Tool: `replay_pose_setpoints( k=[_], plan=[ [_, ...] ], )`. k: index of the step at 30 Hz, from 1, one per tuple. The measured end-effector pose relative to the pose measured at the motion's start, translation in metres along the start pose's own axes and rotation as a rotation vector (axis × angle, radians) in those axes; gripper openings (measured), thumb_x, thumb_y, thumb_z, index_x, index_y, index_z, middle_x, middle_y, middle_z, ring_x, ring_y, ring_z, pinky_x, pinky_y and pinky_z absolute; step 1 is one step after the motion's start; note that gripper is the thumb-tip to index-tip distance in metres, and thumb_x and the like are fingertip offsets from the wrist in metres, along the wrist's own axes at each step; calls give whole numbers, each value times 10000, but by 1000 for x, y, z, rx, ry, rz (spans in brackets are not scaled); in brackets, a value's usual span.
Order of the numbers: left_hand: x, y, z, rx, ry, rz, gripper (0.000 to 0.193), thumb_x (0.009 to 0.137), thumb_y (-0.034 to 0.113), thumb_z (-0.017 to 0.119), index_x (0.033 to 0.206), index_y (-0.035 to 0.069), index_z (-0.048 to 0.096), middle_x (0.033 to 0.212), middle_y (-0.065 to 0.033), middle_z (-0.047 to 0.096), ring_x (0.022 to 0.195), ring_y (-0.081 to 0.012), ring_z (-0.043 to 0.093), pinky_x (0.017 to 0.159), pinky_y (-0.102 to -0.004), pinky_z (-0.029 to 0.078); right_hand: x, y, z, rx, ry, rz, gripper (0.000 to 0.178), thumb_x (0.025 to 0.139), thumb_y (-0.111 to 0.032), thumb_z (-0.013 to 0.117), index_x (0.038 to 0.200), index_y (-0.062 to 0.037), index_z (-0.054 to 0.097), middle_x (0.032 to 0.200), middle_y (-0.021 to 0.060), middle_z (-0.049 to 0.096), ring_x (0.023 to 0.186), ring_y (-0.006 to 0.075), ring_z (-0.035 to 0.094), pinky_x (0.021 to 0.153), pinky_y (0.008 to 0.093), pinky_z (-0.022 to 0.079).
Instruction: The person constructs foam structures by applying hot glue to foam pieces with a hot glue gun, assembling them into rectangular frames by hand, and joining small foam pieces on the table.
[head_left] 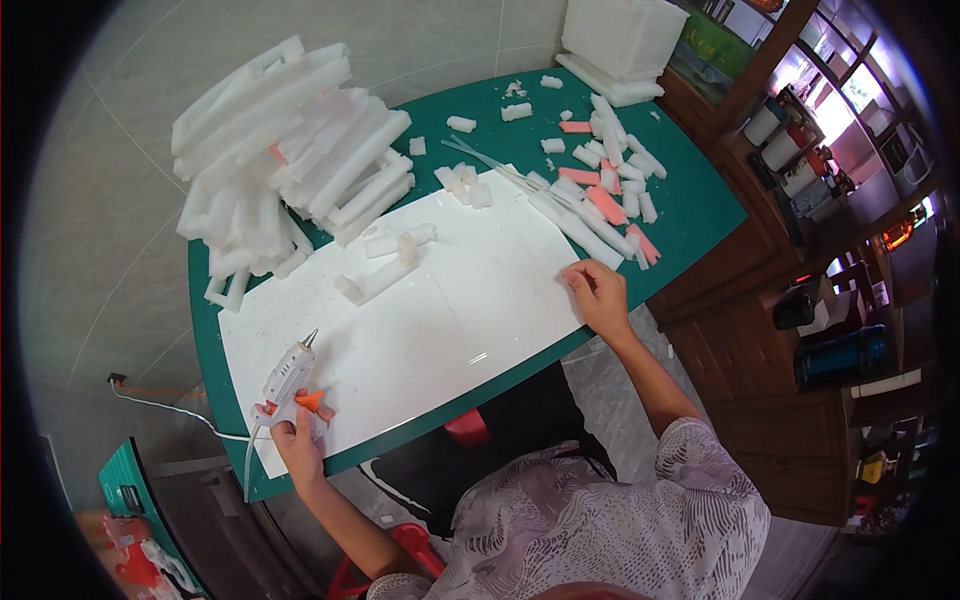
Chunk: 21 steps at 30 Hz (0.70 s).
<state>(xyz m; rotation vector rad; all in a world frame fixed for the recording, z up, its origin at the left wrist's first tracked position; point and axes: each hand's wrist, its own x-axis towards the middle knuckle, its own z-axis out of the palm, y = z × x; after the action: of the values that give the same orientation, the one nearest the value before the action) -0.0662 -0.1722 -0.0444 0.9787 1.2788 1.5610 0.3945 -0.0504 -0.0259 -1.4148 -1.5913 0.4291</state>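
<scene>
My left hand (300,448) is closed on the handle of a white hot glue gun (285,372) with an orange trigger. Its metal nozzle points up and away, over the left part of a white board (470,310). At the board's right edge, my right hand (600,298) has its fingers curled in; whatever is in them, if anything, is hidden. Between the hands and farther off, a few white foam strips (385,275) lie on the board, apart from both hands. They seem joined at an angle. Beyond my right hand rest longer white foam strips (575,225).
A tall heap of white foam frames (290,150) stands at the back left of the green table (700,200). Short white and pink foam pieces (605,205) lie scattered at right, near clear glue sticks (475,152). Foam blocks (625,45) stand behind. A white cord (170,407) trails left.
</scene>
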Motion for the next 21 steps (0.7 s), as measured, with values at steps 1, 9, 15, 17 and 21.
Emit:
replay_pose_setpoints(
  k=[1, 9, 15, 17, 21],
  plan=[
    [0, 0, 0, 3, 3, 3, 335, 956, 120, 579, 1225, -41, 461, 1133, -126, 580, 744, -205, 599, 716, -373, 512, 0, -2, -1, 0, -2, 17, 98, 848, -99, 641, 839, -4, 661, 735, 114, 640, 645, 207, 612, 622, 282, 474],
    [1, 2, 3, 13, 4, 0, 341, 954, 144, 594, 1216, -39, 476, 1130, -123, 577, 742, -207, 604, 713, -378, 519, -1, -6, -2, 0, -35, 100, 99, 803, -103, 711, 803, -23, 652, 718, 77, 644, 648, 150, 602, 616, 270, 466],
    [0, -1, -1, 5, 8, -7, 350, 953, 151, 598, 1220, -37, 472, 1130, -123, 576, 748, -208, 606, 720, -378, 519, 0, -5, -1, 11, -21, 80, 102, 802, -88, 714, 818, -14, 646, 722, 45, 638, 637, 108, 567, 605, 244, 450],
    [0, 0, 1, -14, -3, 5, 349, 954, 151, 596, 1221, -35, 471, 1134, -124, 575, 749, -207, 607, 722, -378, 519, 1, -4, -2, 17, -12, 85, 117, 800, -116, 716, 814, -22, 648, 726, 67, 641, 654, 148, 598, 628, 265, 466],
    [1, -3, -2, -1, -6, -1, 349, 955, 152, 594, 1222, -36, 470, 1136, -124, 574, 752, -207, 607, 723, -377, 518, 0, 10, 0, 79, 4, 81, 105, 835, -101, 675, 880, -9, 656, 809, 94, 672, 723, 174, 645, 688, 279, 496]
  ],
)
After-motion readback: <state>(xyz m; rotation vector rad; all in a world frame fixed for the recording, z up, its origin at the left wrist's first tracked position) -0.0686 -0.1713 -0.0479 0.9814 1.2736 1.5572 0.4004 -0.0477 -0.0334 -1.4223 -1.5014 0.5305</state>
